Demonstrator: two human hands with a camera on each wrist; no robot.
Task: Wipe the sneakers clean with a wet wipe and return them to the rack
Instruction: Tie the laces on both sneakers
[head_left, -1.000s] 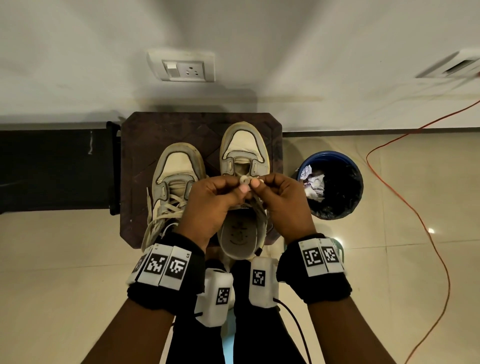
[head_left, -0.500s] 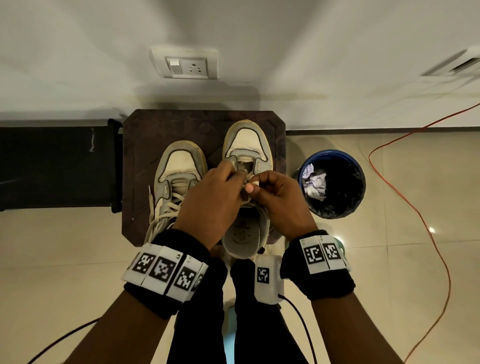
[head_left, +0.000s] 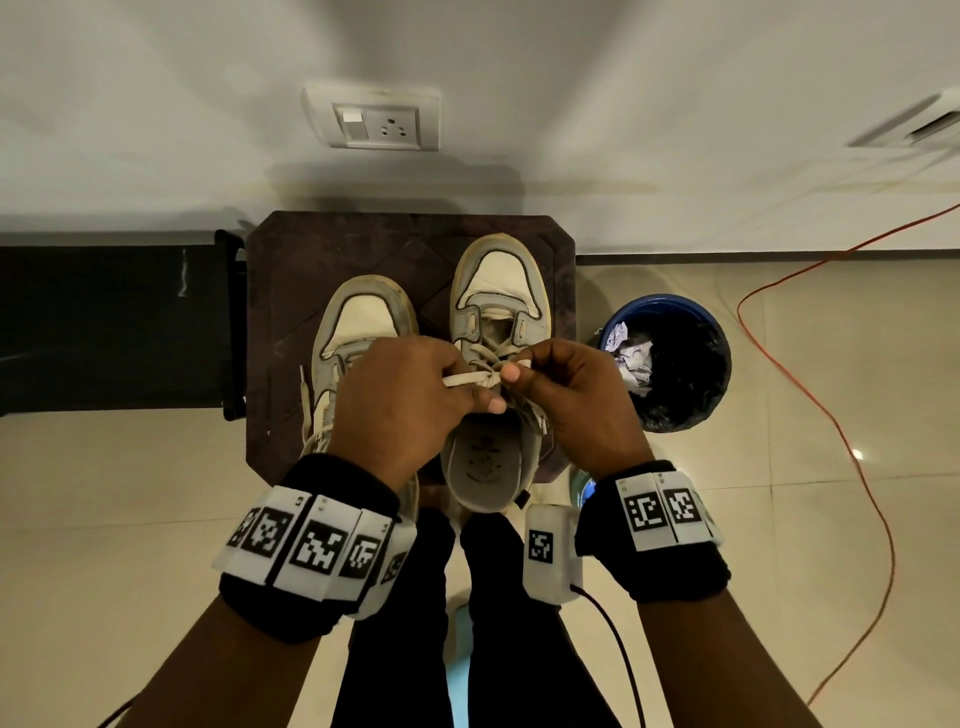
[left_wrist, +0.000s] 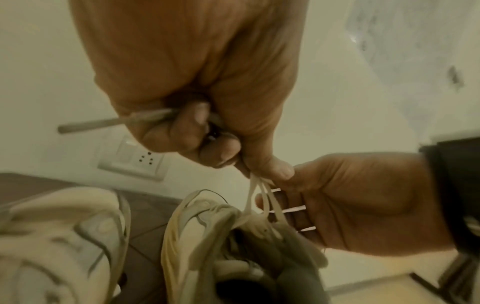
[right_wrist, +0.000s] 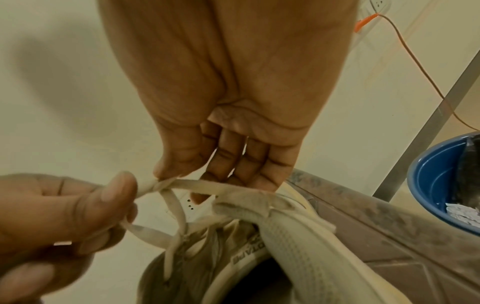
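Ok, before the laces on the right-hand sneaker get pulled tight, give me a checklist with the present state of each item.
1. Left hand grips a lace strand: ok.
2. Right hand pinches the lace at the crossing: ok.
3. Strands crossed between the hands, above the tongue: ok, seen from the right wrist.
4. Right sneaker resting on the dark stool: ok, though its heel overhangs the near edge.
5. Left sneaker laced and tied: not ok, a lace end hangs loose down its side.
6. Wet wipe at hand: cannot tell; only crumpled paper shows in the blue bin.
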